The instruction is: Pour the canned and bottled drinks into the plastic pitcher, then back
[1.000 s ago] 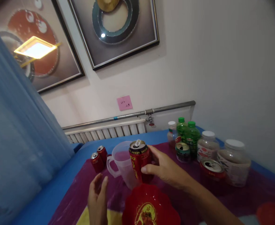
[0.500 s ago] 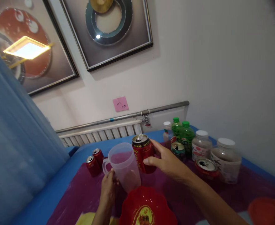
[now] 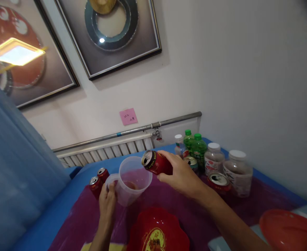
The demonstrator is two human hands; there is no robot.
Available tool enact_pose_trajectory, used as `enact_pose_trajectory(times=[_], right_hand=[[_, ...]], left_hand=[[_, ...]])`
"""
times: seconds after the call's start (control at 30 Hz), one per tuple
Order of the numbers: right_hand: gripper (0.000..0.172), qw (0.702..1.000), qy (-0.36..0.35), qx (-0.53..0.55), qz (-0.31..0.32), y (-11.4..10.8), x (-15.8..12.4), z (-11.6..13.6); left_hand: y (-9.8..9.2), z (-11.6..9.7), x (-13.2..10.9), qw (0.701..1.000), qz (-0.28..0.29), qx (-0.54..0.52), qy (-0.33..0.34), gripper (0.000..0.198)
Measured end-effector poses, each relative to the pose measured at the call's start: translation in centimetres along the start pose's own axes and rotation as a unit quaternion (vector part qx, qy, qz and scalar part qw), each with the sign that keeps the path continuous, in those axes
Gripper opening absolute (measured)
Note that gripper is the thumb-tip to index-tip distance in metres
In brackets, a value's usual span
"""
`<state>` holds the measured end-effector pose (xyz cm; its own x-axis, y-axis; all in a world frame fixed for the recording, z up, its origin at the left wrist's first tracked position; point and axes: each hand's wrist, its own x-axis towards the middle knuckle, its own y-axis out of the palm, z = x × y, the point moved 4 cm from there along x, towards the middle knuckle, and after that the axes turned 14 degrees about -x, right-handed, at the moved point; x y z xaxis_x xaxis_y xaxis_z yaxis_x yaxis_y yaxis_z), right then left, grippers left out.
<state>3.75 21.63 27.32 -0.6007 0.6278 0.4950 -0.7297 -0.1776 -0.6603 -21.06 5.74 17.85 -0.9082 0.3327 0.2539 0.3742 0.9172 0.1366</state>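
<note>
My right hand (image 3: 181, 174) is wrapped round a red drink can (image 3: 155, 162) and holds it tipped on its side, its open top over the rim of a clear plastic jug (image 3: 132, 179). A little brownish liquid lies in the bottom of the jug. My left hand (image 3: 107, 202) grips the jug by its handle on the left side. The jug stands on a purple cloth (image 3: 184, 209).
Two red cans (image 3: 97, 181) stand left of the jug. Green bottles (image 3: 195, 148), white-lidded jars (image 3: 237, 172) and open cans (image 3: 217, 181) line the right. A red bowl (image 3: 157, 233) is near me, another red dish (image 3: 289, 230) at the right. Radiator and wall lie behind.
My left hand has gone from open beside the jug to gripping its handle. My right hand has tipped the upright can over the jug, and liquid now shows inside.
</note>
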Motion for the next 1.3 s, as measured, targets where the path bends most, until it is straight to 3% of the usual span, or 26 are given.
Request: enact_pose_trajectory(times=[0.23,0.43,0.7,1.17,1.3], right_hand=[[0.058,0.969,-0.132,-0.206,-0.043,1.0,-1.1,1.3],[0.050,0.932,-0.200,-0.299,-0.046,1.9,-1.5,2.3],[0.042,0.916,-0.224,-0.330,-0.033,3.3,-2.0,2.8],[0.038,0.913,-0.221,-0.343,-0.016,3.4,-2.2,2.8],[0.036,0.914,-0.216,-0.343,-0.009,3.4,-2.3,3.0]], left_hand=[[0.7,-0.2,-1.9,0.999,0.030,0.038,-0.008,0.057],[0.7,0.3,-3.0,0.998,0.042,0.050,0.000,0.058],[0.1,1.3,-3.3,0.999,0.014,0.045,-0.004,0.056],[0.1,2.4,-4.6,0.996,-0.056,0.069,0.027,0.049],[0.4,2.9,-4.6,0.998,-0.043,0.028,0.024,0.052]])
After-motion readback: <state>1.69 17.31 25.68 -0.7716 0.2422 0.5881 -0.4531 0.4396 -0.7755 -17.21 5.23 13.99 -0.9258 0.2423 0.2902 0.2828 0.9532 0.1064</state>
